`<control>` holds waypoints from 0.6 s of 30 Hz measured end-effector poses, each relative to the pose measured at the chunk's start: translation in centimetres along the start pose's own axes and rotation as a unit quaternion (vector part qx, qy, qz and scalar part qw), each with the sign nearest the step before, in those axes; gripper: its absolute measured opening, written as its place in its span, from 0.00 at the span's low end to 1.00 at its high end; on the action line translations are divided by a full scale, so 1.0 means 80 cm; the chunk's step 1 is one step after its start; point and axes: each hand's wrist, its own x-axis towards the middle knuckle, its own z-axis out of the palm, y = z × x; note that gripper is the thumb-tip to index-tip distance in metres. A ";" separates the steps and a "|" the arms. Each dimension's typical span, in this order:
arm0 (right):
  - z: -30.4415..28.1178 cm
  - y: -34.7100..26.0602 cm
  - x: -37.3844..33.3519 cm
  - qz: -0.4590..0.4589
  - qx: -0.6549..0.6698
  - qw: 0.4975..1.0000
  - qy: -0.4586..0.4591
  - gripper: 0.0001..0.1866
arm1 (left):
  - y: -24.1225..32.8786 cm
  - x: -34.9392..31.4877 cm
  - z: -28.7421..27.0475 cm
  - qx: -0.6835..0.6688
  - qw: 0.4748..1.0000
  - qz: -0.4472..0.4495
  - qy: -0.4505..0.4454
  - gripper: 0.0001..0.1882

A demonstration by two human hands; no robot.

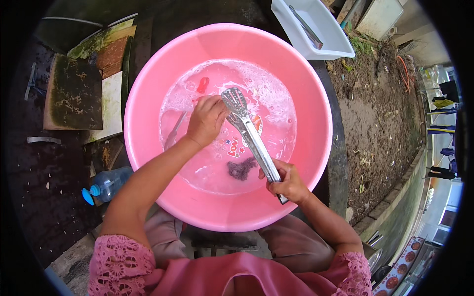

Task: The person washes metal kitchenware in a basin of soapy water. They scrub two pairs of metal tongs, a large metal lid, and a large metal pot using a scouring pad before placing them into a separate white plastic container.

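Metal tongs with perforated heads slant across a big pink basin of soapy water. My right hand is wrapped round their handle end, near the basin's right front. At the far end, my left hand is closed with bent fingers against the tongs' heads; whatever it may hold is hidden, though a bit of red shows beside the fingertips. Beyond that hand a small red item lies in the suds. A dark scouring pad rests in the water near the front. Left of centre, a thin metal utensil is partly submerged.
A white tub holding a metal utensil stands at the back right. Left of the basin are a clear bottle with a blue cap and mossy boards. Bare soil stretches along the right.
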 end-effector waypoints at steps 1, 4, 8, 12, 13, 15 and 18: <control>-0.002 0.002 0.004 -0.005 -0.009 1.000 -0.004 0.24 | -0.001 -0.001 -0.002 0.006 1.000 -0.016 0.011 0.08; -0.005 -0.002 0.006 0.006 -0.047 0.999 -0.020 0.34 | -0.014 -0.002 -0.008 0.016 0.998 -0.049 0.020 0.09; 0.000 0.004 -0.004 0.016 -0.027 0.999 -0.025 0.31 | -0.070 0.004 -0.045 0.127 0.987 -0.095 0.003 0.10; -0.005 0.004 0.007 0.020 -0.073 0.997 -0.027 0.40 | -0.003 0.008 -0.008 0.038 0.996 -0.021 0.073 0.07; -0.005 0.005 0.005 0.027 -0.094 0.995 -0.025 0.40 | -0.017 0.003 -0.004 0.048 0.998 -0.032 0.023 0.08; -0.001 0.010 -0.003 0.035 -0.121 0.991 -0.039 0.40 | -0.047 -0.005 -0.018 0.074 0.992 -0.061 -0.079 0.09; 0.006 0.018 -0.010 0.007 -0.127 0.991 -0.049 0.38 | -0.114 -0.022 -0.065 0.104 0.960 -0.259 -0.022 0.16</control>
